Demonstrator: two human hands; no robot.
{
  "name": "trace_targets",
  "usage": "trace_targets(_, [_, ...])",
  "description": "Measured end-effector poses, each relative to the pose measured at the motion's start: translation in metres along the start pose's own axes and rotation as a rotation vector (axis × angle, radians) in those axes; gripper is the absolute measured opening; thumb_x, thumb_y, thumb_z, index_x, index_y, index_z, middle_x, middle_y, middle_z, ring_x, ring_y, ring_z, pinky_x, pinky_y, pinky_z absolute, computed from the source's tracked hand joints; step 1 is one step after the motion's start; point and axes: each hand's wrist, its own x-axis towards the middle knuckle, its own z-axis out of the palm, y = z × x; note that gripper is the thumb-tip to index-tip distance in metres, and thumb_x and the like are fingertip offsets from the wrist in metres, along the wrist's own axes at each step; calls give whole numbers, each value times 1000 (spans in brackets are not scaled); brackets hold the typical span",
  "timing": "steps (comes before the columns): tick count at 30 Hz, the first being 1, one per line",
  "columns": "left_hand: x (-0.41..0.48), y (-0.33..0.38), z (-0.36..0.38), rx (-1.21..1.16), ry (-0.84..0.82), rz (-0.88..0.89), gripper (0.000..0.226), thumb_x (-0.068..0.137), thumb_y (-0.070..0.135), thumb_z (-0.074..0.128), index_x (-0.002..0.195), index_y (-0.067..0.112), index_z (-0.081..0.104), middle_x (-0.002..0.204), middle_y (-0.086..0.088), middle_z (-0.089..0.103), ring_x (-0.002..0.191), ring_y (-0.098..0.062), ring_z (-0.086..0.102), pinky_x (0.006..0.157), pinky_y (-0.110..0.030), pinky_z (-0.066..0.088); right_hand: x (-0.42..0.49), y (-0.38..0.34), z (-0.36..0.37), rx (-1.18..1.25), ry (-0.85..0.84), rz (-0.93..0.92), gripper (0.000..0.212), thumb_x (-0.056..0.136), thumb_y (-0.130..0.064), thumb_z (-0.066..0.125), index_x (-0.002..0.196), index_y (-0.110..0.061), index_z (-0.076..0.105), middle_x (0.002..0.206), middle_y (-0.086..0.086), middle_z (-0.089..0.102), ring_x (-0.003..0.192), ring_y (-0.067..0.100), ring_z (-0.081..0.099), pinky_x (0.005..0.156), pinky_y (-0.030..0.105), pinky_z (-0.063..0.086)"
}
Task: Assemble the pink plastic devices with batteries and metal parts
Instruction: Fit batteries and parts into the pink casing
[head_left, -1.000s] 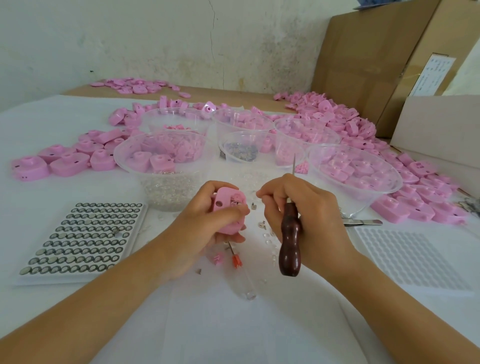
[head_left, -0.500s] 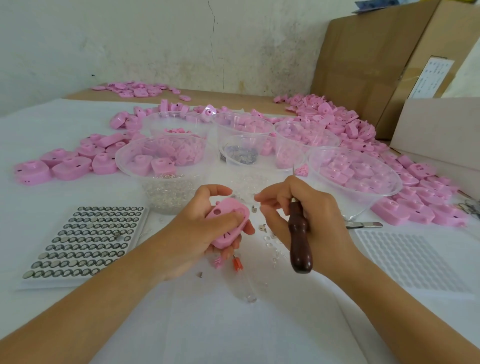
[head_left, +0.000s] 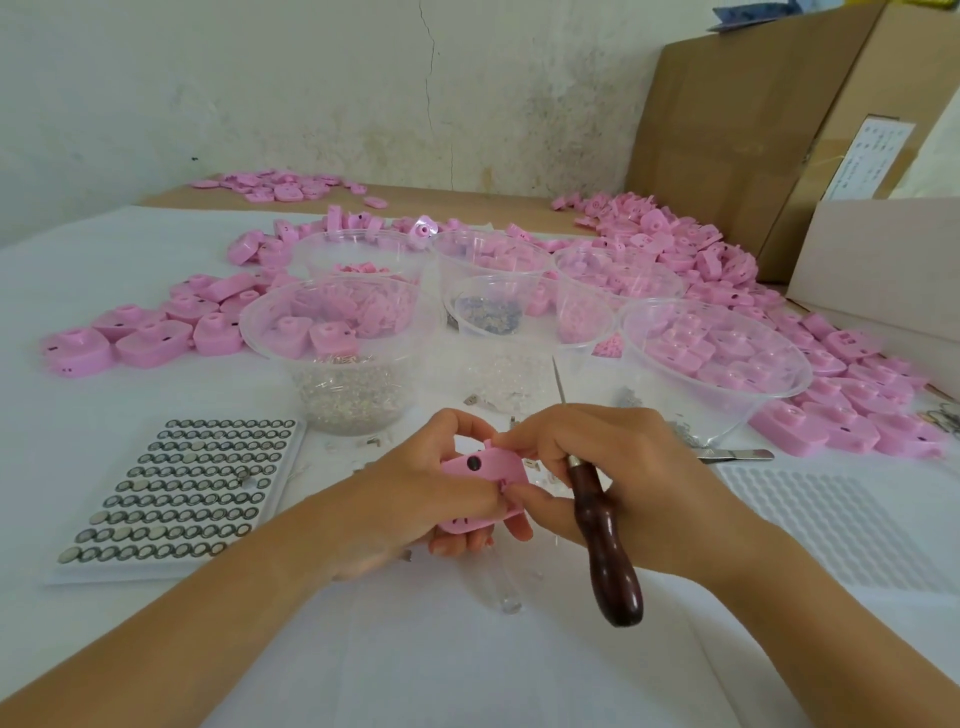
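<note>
Left hand (head_left: 415, 501), right hand (head_left: 639, 467) pinch pink device (head_left: 496, 465); right also grips awl (head_left: 605, 540).
Battery tray (head_left: 130, 570) left of device, bowls (head_left: 769, 402) behind.

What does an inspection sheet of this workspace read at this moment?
Surface: white cloth-covered table.
Job's things: pink plastic device in both hands; white tray of silver button batteries; clear plastic bowl of metal parts; clear plastic bowl of pink housings.
Clutter: loose pink housings piled around; flat metal tool.
Grippers: left hand grips the device; right hand holds dark wooden-handled awl, pinches device.
Cables: nothing seen.
Surroundings: cracked plaster wall; brown cardboard boxes.
</note>
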Motion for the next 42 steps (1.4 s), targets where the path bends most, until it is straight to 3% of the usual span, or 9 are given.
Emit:
trace_targets(6, [0,2,-1,-78,-11,-2,37,54,8,46,91,9,43,71,-20,64,48,-21,50,38,-19,30,-3,-1,4,-62,-45,29,25,70,1,73,70,-6,50,67,9,60,54,28,54,46,37,46])
trace_targets(13, [1,2,-5,-234,16,68,30,47,14,58,78,13,58,68,-16,64,49,-22,53,40,-26,35,-1,0,7,178,148,136,39,79,-6,67,78,-30,36,93,8,65,81,23,64,66,37,52])
trace_targets(17, [5,0,-4,-223,80,94,36,55,4,54,90,6,57,68,-14,62,51,-21,54,41,-24,36,-1,1,12,266,176,148,36,81,-1,64,74,-24,37,88,-6,61,81,16,60,70,29,48])
trace_targets(24, [5,-3,-1,-281,116,159,30,59,0,51,86,8,62,66,-13,63,53,-21,58,42,-26,43,-2,1,16,220,117,166,40,76,14,57,77,-22,38,82,-4,55,79,19,54,70,30,45])
trace_targets(28, [3,-2,1,-238,124,250,33,63,0,50,93,8,60,68,-8,65,57,-18,61,42,-20,44,-1,-5,13,400,260,224,24,86,-20,62,76,-18,41,77,0,58,71,18,55,65,30,46])
trace_targets(32, [-1,3,4,-222,156,326,36,63,-1,50,79,24,71,76,-7,68,59,-19,62,44,-21,44,-1,-11,7,595,480,386,40,86,-56,47,72,-24,66,69,8,57,61,18,53,63,37,46])
trace_targets(36, [0,4,7,-185,236,367,38,62,2,48,73,29,72,73,-3,69,58,-19,63,43,-20,43,-2,-15,9,657,534,460,29,77,-30,46,67,-18,70,65,3,62,59,11,54,57,21,44])
trace_targets(39, [2,3,8,-181,300,382,33,65,4,50,79,24,73,73,-7,70,58,-19,65,42,-19,43,-1,-21,12,592,499,436,20,78,-25,50,71,-8,57,61,4,63,52,13,61,53,26,50])
trace_targets(42, [3,0,8,-186,322,391,32,67,4,52,84,23,73,72,-8,70,59,-19,65,43,-18,43,0,-26,14,503,481,443,29,82,-30,54,71,-2,56,59,2,65,53,12,64,52,32,52])
